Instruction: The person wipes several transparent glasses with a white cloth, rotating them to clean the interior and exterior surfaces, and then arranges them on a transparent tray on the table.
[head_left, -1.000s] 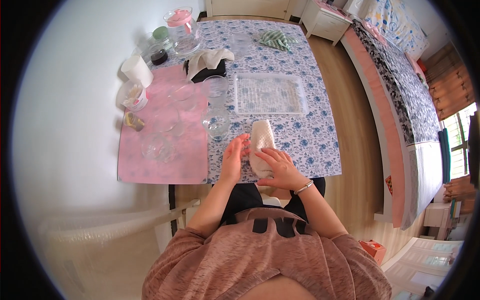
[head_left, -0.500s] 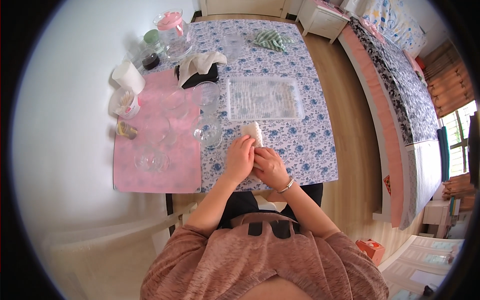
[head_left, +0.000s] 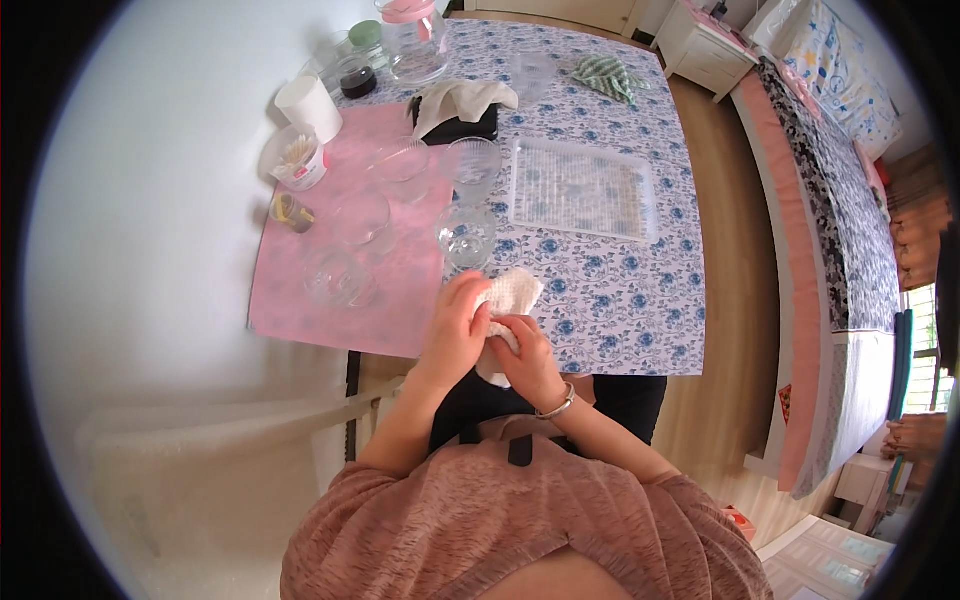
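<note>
Presently, a white cloth (head_left: 515, 288) sits bunched between left hand (head_left: 455, 325) and right hand (head_left: 527, 360), over the near edge of the surface (head_left: 620, 320).
Both hands' fingers grasp it; it looks gathered up but neither spread out nor set down, so the handling seems only partway done. A glass bowl (head_left: 467, 238) just beyond, other bowls (head_left: 335, 275) on the pink mat (head_left: 390, 325) and the clear tray (head_left: 580, 190) stand untouched.

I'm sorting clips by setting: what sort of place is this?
Probably a bedroom in a home: a bed, a white drawer cabinet and brownish curtains all show toward the right.
</note>
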